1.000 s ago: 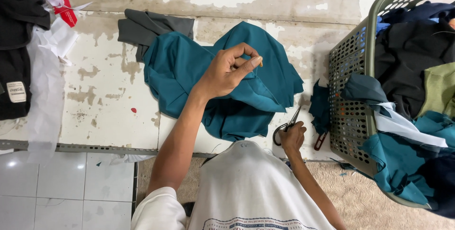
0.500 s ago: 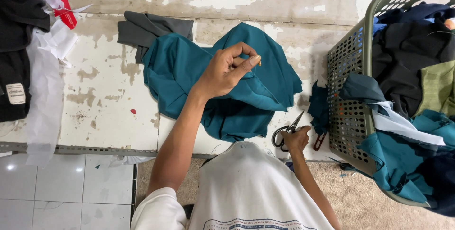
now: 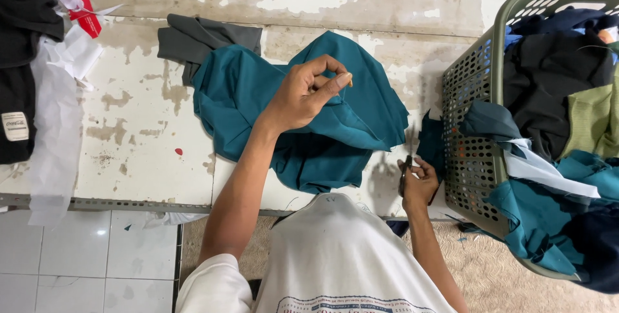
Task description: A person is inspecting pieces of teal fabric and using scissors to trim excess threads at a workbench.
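A crumpled teal garment lies on the worn white tabletop. My left hand hovers over its middle, thumb and fingertips pinched together; nothing shows clearly between them. My right hand rests at the table's front edge, right of the garment, closed around a pair of dark scissors whose blades point up and away from me. A small teal scrap lies just beyond that hand. My white shirt fills the bottom of the view.
A grey-green plastic laundry basket full of dark, teal and green clothes stands at the right. A folded grey cloth lies behind the teal garment. Black clothing, white paper pieces and a red tag sit at the left.
The scissors in my right hand have swung from pointing up-right to nearly upright, with the blades closed. My left hand stays pinched over the teal garment, hardly shifted.
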